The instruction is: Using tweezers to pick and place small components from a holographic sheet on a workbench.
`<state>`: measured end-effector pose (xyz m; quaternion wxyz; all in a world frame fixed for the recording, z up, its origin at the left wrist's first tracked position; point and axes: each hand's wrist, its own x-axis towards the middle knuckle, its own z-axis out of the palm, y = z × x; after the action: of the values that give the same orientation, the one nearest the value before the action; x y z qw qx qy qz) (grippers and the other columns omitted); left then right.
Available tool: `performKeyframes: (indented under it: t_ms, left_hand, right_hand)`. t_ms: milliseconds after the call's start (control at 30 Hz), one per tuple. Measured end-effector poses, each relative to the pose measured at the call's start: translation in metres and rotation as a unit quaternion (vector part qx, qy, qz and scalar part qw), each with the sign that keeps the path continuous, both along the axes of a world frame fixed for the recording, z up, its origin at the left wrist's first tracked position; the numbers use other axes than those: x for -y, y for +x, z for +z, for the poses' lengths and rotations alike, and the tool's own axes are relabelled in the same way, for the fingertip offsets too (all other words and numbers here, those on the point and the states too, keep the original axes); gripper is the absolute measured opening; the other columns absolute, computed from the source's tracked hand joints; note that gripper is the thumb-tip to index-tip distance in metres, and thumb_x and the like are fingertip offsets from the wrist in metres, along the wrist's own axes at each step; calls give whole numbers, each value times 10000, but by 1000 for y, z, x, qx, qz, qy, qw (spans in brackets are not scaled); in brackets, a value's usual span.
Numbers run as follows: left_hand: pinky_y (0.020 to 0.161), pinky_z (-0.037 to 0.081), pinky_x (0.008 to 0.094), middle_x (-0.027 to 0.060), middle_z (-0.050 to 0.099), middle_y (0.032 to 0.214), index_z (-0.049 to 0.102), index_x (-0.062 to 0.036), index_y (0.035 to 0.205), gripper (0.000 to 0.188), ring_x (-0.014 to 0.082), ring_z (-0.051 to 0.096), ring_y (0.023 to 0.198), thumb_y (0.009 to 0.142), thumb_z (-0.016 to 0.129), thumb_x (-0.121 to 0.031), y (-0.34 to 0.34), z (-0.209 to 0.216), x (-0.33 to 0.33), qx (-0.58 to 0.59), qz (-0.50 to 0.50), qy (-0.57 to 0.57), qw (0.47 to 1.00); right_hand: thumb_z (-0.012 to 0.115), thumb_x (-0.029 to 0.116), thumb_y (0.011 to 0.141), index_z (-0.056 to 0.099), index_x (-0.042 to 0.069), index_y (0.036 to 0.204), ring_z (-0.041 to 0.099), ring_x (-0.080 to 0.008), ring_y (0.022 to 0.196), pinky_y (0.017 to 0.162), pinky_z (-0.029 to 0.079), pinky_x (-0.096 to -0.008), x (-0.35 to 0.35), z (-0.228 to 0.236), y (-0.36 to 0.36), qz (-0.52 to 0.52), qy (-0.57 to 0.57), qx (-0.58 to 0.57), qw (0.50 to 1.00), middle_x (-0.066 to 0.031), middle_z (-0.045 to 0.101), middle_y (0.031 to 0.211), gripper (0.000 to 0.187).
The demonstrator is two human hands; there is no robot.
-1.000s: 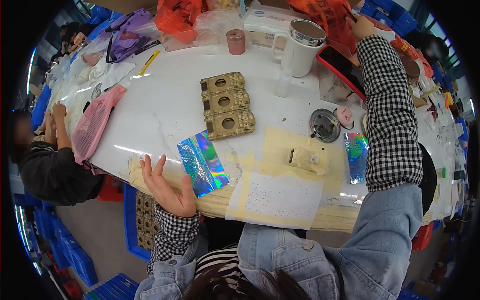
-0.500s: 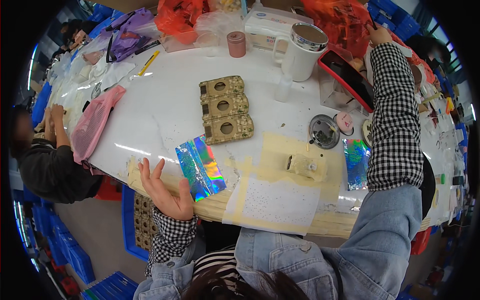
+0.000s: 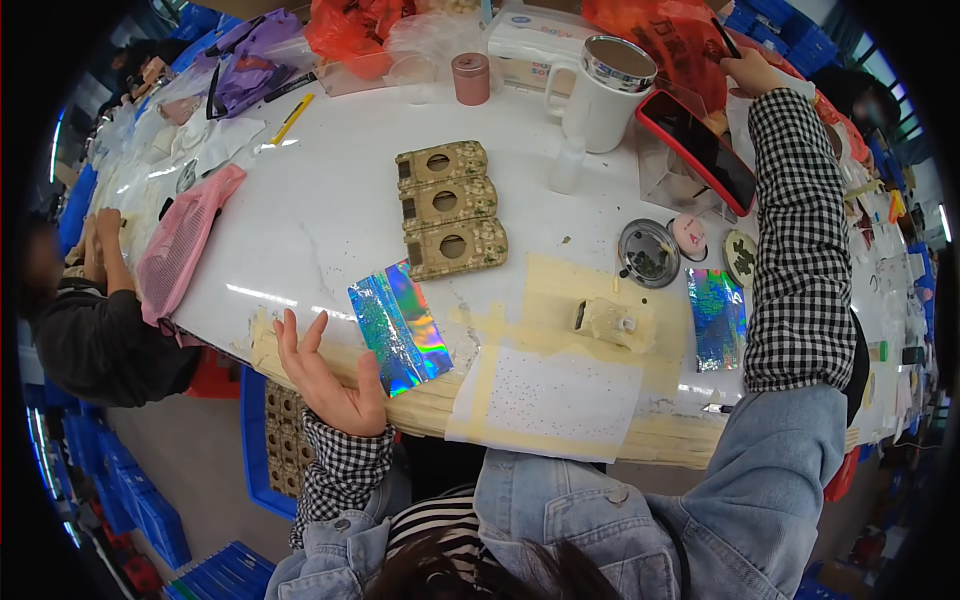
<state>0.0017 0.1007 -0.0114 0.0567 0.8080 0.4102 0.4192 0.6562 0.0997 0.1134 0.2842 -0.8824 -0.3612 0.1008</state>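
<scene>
- On the near edge of the table, left of the middle: left hand, palm up, fingers and thumb apart, nothing held; seemingly idle.
- Toward the far edge, on the right: right hand, fingers together around a dark slender tool, pen-fashion, probably for fine control; contact between tip and red plastic bag impossible to tell.
- By the near edge, just beside the left hand: iridescent sheet, flat, presumably there for easy reach.
- Mid-table, well apart from both hands: camouflage case, three round holes upward, likely set back out of the arms' way.
- Partly over the near edge, right of the middle: white dotted paper, yellowish tape along its borders, apparently against sliding; just beyond, a cream block.
- Near the far edge, right of the middle: white mug, upright, perhaps there against spills; beside it, phone, tilted on a clear box, apparently propped for viewing.
</scene>
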Motion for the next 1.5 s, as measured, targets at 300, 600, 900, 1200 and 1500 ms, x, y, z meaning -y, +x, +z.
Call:
performKeyframes:
  t_ms: [300,600,900,1200,1500]
  left_hand:
    - [1078,205,495,276,338,1387,465,41,1243,466,424,257,1332,854,542,-204,2,1,1,1,-13,6,1000]
    - [1074,212,499,283,343,1378,471,46,1234,476,435,260,1327,851,551,-225,2,0,1,6,-12,9,1000]
    - [1071,213,506,280,350,1377,479,50,1221,482,443,263,1323,845,557,-241,0,1,1,3,0,5,1000]
    - [1073,208,511,279,345,1381,482,50,1217,487,446,261,1324,826,560,-228,-1,0,0,10,-5,3,1000]
    - [1075,206,507,274,349,1382,486,53,1214,489,444,257,1327,824,567,-230,1,1,0,15,-10,4,1000]
  right_hand:
    - [523,220,878,602,195,1090,503,-51,699,672,485,-231,7,-11,22,23,90,-86,992,74,538,808,229]
    - [574,244,871,590,146,1114,551,-86,688,636,493,-253,-11,-11,-9,51,83,-37,995,12,585,826,262]
    - [636,248,822,590,59,1136,615,-122,705,611,523,-275,-24,-7,-60,102,78,-69,989,-47,654,890,369]
    - [675,312,780,617,42,1025,601,-161,679,579,494,-323,-27,-14,-10,59,124,24,990,-53,629,825,369]
    - [643,302,838,621,106,1023,567,-107,785,620,497,-264,-8,-4,-13,71,137,-32,988,17,598,890,270]
